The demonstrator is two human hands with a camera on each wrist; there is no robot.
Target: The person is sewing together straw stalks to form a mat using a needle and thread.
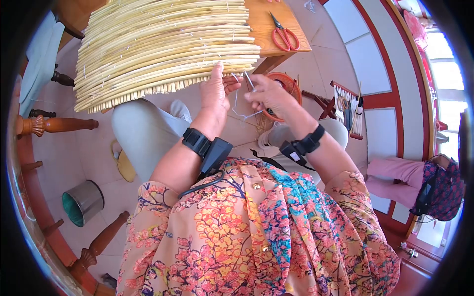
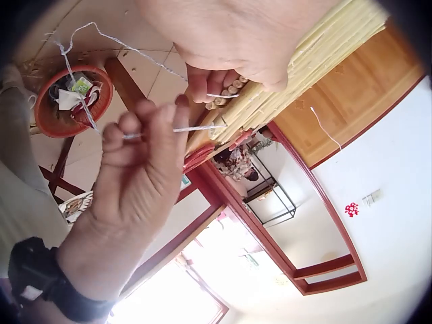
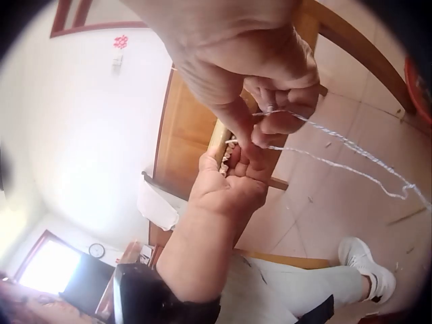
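A mat of pale stalks [image 1: 163,44], bound with rows of white string, slopes across the upper left of the head view. My left hand [image 1: 216,93] grips its near edge close to the right corner, thumb on top and fingers below. Beside that corner my right hand [image 1: 271,96] pinches a white string [image 2: 192,128], drawn taut from the stalks in the left wrist view. More of this string [image 3: 351,143] hangs in a twisted loop beyond the fingers. The cut stalk ends [image 2: 233,89] show close by my left fingers.
Red-handled scissors [image 1: 279,30] lie on the wooden table [image 1: 259,24]. Below it stands a red-orange tub [image 2: 42,111] with packets in it. A folding stool [image 1: 340,106] is to the right, a metal bin [image 1: 89,197] and a yellow slipper [image 1: 126,167] on the floor at left.
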